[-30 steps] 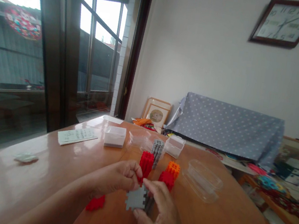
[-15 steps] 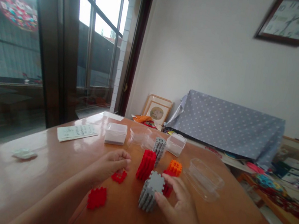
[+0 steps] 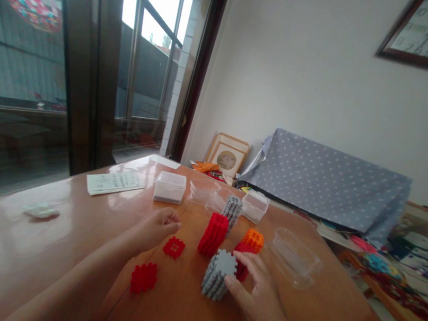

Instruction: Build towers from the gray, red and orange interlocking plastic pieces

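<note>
My right hand (image 3: 255, 285) has its thumb and fingers at the right side of a stack of grey notched building tiles (image 3: 219, 274), gripping its upper edge. My left hand (image 3: 159, 227) is closed with curled fingers above the table; whether anything is in them is hidden. Just below it lies a red openwork tile (image 3: 174, 247), and nearer me a solid red tile (image 3: 144, 278). Behind the grey stack stands a tall red tile stack (image 3: 213, 234), with a second grey stack (image 3: 233, 210) beyond. Orange tiles (image 3: 253, 239) sit on red ones (image 3: 244, 261), partly hidden by my right hand.
A lidded clear box (image 3: 169, 187), an open clear box (image 3: 255, 207) and clear plastic trays (image 3: 296, 258) stand on the brown table (image 3: 175, 310). Written paper (image 3: 114, 183) and a small plastic packet (image 3: 41, 210) lie to the left.
My left hand has drawn slightly left and curled tighter, uncovering more of the red openwork tile. My right hand stays at the grey stack. The view has shifted a little.
</note>
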Tool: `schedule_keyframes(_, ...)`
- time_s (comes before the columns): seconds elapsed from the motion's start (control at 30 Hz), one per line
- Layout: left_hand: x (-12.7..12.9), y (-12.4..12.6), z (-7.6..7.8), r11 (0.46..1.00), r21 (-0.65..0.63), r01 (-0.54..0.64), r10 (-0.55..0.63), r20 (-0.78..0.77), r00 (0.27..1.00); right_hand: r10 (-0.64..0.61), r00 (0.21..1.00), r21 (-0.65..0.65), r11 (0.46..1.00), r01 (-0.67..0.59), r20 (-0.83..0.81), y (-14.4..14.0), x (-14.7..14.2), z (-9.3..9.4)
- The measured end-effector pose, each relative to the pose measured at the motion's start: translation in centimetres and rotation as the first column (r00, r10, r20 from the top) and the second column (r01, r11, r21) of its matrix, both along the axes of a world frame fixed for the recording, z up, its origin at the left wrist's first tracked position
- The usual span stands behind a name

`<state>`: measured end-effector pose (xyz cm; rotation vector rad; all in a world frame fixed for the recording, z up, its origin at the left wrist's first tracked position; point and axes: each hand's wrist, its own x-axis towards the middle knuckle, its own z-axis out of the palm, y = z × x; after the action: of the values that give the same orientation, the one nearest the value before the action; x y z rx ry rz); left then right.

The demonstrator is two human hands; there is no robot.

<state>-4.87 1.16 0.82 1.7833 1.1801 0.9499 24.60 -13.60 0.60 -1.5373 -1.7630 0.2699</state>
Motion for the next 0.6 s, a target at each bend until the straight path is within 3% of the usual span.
schedule_keyframes(0.27,-0.2,0.3,-1.1,1.0,-0.006,0.023,-0.023,-0.126,0.992,-0.02,1.0,-0.065,0.998,0.021,0.015,-0.3,0.1,0.0)
schedule_keyframes(0.4,0.2,-0.7,-0.8,0.996,0.033,0.087,-0.076,-0.242,0.967,-0.034,0.999,-0.048,0.998,0.033,-0.022,-0.3,0.2,0.2)
schedule_keyframes(0.6,1.1,-2.5,0.7,0.976,0.13,0.176,-0.067,-0.589,0.805,-0.035,0.998,0.041,0.998,0.038,-0.057,-0.2,-0.5,0.0)
